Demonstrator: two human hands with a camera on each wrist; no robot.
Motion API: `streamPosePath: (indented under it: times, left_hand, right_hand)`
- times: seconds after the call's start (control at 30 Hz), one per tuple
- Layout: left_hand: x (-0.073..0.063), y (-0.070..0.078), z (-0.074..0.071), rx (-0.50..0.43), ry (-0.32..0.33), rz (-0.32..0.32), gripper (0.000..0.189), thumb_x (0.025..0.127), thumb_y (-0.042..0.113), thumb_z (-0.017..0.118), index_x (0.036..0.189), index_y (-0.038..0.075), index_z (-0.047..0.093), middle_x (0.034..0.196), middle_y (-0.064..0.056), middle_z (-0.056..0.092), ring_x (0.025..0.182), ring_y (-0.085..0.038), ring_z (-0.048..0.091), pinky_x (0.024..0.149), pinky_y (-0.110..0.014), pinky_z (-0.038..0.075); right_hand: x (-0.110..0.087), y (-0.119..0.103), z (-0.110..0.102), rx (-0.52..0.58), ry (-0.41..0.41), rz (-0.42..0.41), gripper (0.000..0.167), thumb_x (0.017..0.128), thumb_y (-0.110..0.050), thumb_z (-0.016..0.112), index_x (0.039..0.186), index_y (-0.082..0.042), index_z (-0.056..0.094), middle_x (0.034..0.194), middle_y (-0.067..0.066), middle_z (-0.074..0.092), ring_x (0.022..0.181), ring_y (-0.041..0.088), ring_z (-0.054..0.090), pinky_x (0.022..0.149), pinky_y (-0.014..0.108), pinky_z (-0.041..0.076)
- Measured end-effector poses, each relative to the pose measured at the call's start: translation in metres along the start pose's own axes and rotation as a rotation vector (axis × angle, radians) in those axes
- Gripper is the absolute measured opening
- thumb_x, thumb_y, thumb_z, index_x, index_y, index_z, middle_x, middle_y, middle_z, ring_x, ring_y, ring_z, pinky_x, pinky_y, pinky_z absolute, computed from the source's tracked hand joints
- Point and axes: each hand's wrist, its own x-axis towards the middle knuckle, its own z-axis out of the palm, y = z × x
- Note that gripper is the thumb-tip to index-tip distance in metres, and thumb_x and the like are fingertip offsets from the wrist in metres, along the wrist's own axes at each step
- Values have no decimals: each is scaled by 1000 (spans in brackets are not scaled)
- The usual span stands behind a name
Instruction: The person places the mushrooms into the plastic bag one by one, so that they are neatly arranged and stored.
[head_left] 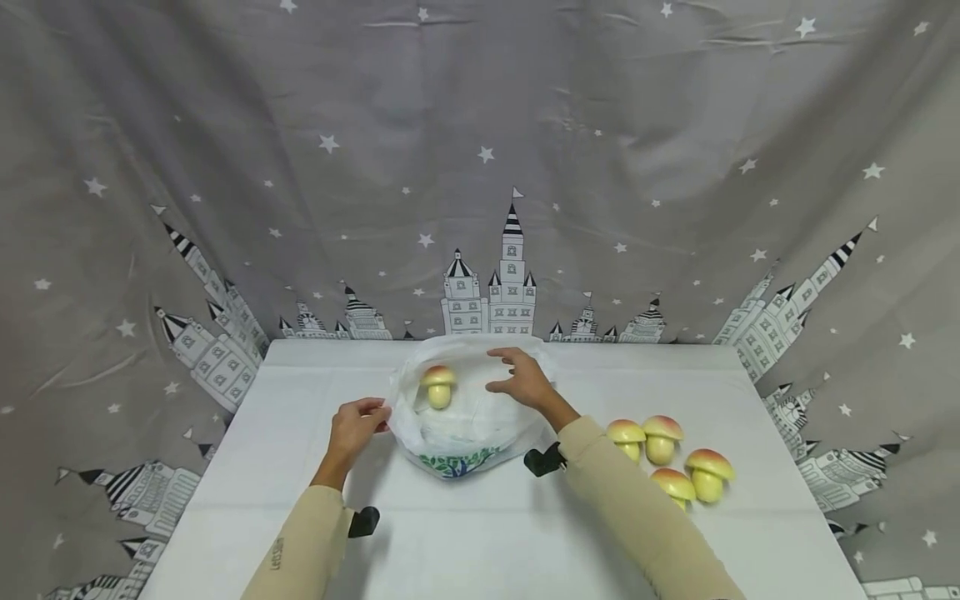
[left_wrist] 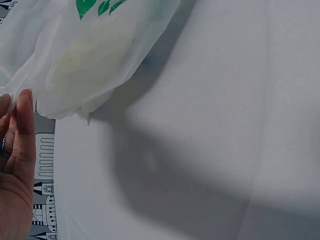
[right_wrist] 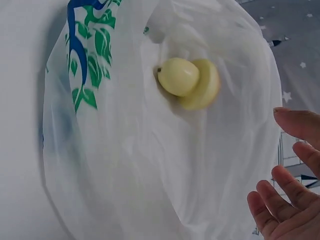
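Observation:
A white plastic bag (head_left: 465,417) with a green and blue tree print lies open at the middle of the table. Inside it rests one toy mushroom (head_left: 438,387) with a yellow stem and a reddish cap; the right wrist view shows this mushroom (right_wrist: 185,80) stem-first. My left hand (head_left: 357,427) pinches the bag's left rim between thumb and fingers, as the left wrist view of the hand (left_wrist: 17,145) shows. Over the bag's right side, my right hand (head_left: 525,382) is spread with thumb and fingers apart, holding nothing.
Several more toy mushrooms (head_left: 707,475) stand grouped on the white table (head_left: 465,550) to the right, beside and partly behind my right sleeve (head_left: 630,500). A grey curtain (head_left: 480,100) with stars and castles hangs behind the table's far edge.

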Motion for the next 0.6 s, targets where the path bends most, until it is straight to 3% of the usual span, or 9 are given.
streamPosePath:
  times: [0.4, 0.6]
  left_hand:
    - [1, 0, 2, 10, -11, 0, 33, 93, 9, 62, 120, -9, 60, 98, -18, 66, 73, -14, 68, 85, -42, 55]
    - [2, -1, 2, 9, -13, -9, 32, 92, 8, 63, 119, -9, 61, 97, -17, 66, 76, -18, 69, 77, -31, 58]
  right_hand:
    - [-29, 20, -44, -52, 74, -58, 55, 80, -6, 76, 132, -3, 56, 139, 16, 49, 127, 35, 48, 103, 44, 44]
    - [-45, 35, -64, -51, 87, -76, 54, 81, -5, 74, 132, 0, 55, 137, 20, 50, 124, 38, 49, 103, 46, 43]
